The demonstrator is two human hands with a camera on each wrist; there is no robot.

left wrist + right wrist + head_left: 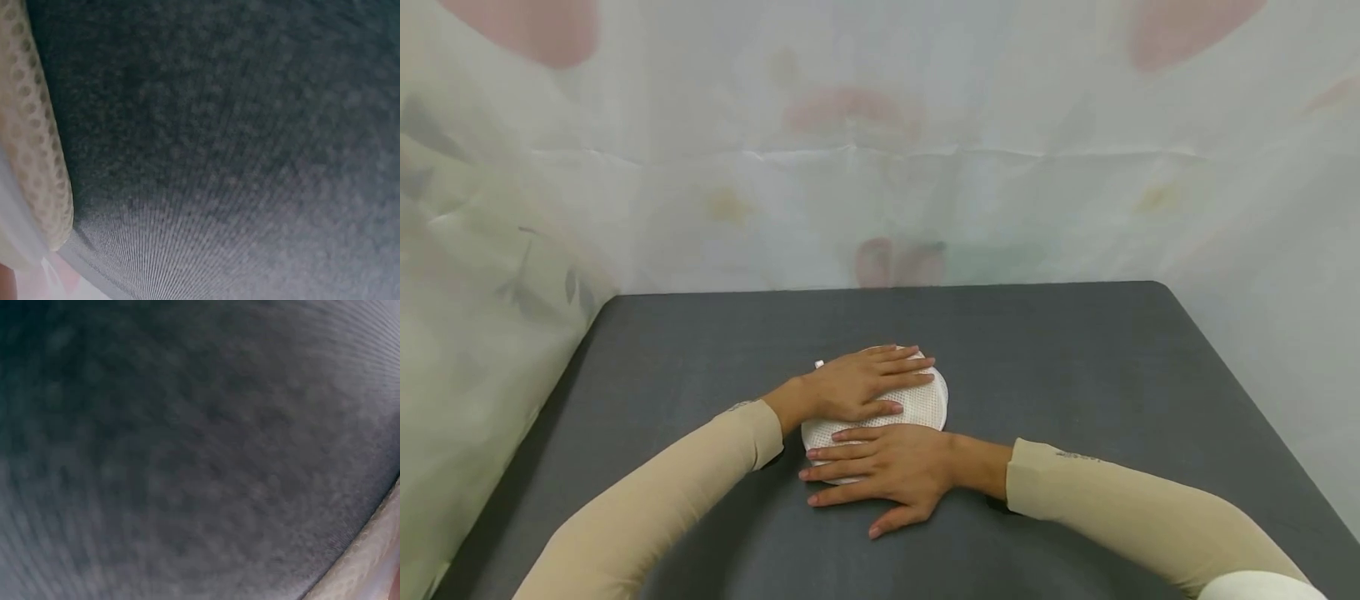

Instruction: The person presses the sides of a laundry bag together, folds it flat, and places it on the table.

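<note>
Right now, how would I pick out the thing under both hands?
On the dark grey table, look near the middle. A flat round white mesh pad lies there, pressed by the left hand and right hand; it is the only white thing on the table.

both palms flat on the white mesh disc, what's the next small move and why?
Probably curl the left hand fingers over the far edge of the white mesh disc for a grip. Both hands lie flat with straight fingers, the right hand across the near edge and partly on the dark table, so nothing holds it.

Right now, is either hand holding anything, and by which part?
Nothing is gripped. The left hand lies flat on top of the white mesh pouch; the right hand presses flat on its near edge.
</note>
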